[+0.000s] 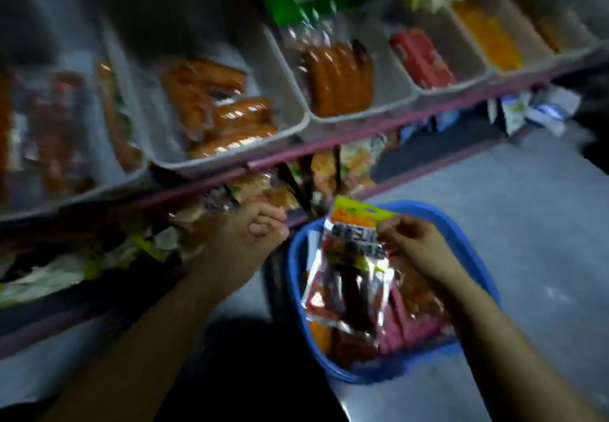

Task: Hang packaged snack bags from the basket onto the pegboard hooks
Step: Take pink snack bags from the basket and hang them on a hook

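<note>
Above the blue basket (474,256), a snack bag (352,276) is pinched upright by the right hand (415,243); the left hand (253,230), fingers curled on nothing visible, is nearer the hooks (296,187).

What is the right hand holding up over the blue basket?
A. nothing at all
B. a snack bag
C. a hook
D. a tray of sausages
B: the right hand pinches a shiny snack bag near its yellow top, just above the blue basket.
</note>
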Demonstrator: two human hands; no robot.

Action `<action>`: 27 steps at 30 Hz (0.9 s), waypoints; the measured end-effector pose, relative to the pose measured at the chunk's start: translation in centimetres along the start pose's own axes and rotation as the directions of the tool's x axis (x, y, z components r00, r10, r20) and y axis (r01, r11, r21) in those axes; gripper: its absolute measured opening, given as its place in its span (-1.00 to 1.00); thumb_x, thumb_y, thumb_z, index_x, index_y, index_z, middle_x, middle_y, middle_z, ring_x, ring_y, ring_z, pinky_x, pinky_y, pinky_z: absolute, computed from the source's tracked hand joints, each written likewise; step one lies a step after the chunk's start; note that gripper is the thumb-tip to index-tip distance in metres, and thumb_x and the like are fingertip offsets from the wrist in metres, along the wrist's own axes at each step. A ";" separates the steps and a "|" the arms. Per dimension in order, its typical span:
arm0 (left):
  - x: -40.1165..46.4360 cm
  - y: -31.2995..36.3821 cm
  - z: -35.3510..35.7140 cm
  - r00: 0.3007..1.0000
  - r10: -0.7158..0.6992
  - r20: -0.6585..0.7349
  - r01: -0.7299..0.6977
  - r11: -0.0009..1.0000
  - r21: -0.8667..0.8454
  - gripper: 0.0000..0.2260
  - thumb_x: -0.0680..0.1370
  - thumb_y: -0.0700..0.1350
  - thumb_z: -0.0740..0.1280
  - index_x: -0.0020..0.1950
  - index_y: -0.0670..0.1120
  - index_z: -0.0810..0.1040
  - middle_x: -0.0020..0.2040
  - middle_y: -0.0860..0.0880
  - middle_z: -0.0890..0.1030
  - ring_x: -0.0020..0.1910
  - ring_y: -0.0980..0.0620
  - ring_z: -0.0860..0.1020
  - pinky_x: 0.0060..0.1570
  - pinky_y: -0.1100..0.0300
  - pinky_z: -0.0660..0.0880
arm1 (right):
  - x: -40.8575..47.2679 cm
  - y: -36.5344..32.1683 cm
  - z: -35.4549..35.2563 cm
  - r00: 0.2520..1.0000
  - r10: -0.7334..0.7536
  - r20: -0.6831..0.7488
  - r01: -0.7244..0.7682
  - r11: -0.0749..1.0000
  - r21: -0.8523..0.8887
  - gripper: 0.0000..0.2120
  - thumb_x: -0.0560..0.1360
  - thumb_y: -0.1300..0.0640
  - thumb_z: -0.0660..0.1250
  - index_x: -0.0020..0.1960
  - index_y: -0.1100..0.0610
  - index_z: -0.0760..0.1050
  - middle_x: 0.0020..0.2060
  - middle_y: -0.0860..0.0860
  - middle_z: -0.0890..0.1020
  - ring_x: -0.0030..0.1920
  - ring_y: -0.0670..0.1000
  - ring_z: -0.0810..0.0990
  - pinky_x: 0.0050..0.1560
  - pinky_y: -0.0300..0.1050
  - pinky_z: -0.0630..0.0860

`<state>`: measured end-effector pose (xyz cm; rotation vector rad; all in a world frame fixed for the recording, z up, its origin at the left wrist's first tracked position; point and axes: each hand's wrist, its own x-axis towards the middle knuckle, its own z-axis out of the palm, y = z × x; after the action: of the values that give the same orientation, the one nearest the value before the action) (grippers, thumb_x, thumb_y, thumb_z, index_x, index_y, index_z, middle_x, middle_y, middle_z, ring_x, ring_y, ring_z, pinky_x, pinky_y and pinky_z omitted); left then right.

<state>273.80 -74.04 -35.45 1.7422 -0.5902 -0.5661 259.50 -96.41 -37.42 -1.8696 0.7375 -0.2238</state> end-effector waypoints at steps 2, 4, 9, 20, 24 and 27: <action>1.1 -2.9 4.0 0.993 -0.095 0.063 0.090 0.993 0.077 -0.78 0.45 -0.35 0.39 -0.14 -0.02 0.51 -0.25 0.05 0.58 -0.31 0.21 0.51 -0.26 0.49 0.42 | -0.3 6.0 -1.4 0.992 0.124 0.012 -0.120 0.977 -0.174 -0.79 0.49 0.35 0.34 -0.29 0.16 0.52 -0.40 0.09 0.56 -0.41 -0.18 0.51 -0.26 -0.26 0.46; 2.1 -5.7 7.4 0.970 -0.201 0.139 0.182 0.974 0.138 -0.80 0.45 -0.32 0.40 -0.06 -0.06 0.49 -0.08 -0.08 0.57 -0.21 0.13 0.53 -0.17 0.41 0.47 | -0.5 10.9 -1.5 0.967 0.252 0.047 -0.225 0.921 -0.319 -0.94 0.49 0.25 0.37 -0.11 0.25 0.57 -0.23 0.21 0.61 -0.22 -0.02 0.54 -0.12 -0.08 0.48; 4.9 -11.3 12.3 0.949 -0.286 0.131 0.223 0.905 0.362 -0.53 0.45 -0.22 0.44 0.32 -0.17 0.38 0.26 -0.18 0.49 0.22 -0.14 0.48 0.21 -0.09 0.44 | 1.0 16.4 0.7 0.913 0.387 -0.127 -0.390 0.921 -0.001 -0.72 0.44 0.10 0.45 0.07 0.24 0.56 -0.04 0.15 0.68 -0.13 0.06 0.61 -0.04 -0.07 0.55; 7.7 -13.6 14.0 0.959 -0.273 0.080 0.272 0.962 0.020 -0.72 0.44 -0.21 0.44 0.11 -0.06 0.50 0.08 0.02 0.59 0.05 0.05 0.57 0.11 0.08 0.48 | -0.6 15.7 3.3 0.983 0.175 0.049 -0.166 0.749 0.642 -0.79 0.56 0.29 0.24 0.18 0.20 0.49 0.03 0.08 0.67 0.03 -0.02 0.64 0.06 -0.22 0.55; 6.0 -13.0 14.0 0.934 -0.334 0.124 0.347 0.931 -0.112 -0.85 0.44 -0.18 0.40 -0.01 -0.02 0.58 -0.02 -0.06 0.67 -0.14 0.04 0.64 -0.03 0.11 0.57 | -0.5 15.3 1.8 0.982 0.178 0.068 -0.179 0.743 0.645 -0.86 0.57 0.25 0.23 0.09 0.23 0.51 -0.04 0.19 0.62 -0.02 0.11 0.58 0.10 0.01 0.49; 5.0 -13.1 13.3 0.942 -0.332 -0.055 0.306 0.912 -0.274 -0.86 0.44 -0.22 0.41 -0.05 -0.02 0.61 -0.08 0.01 0.69 -0.19 0.08 0.66 -0.23 0.18 0.58 | 0.8 15.9 -0.3 0.971 0.231 -0.068 -0.172 0.866 0.470 -0.91 0.56 0.13 0.28 -0.02 0.07 0.56 -0.13 -0.02 0.64 -0.10 -0.05 0.59 -0.05 -0.13 0.49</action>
<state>270.22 -84.12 -51.57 1.6106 -0.1467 -0.7444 253.86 -100.98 -51.55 -1.3227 0.8727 -0.3496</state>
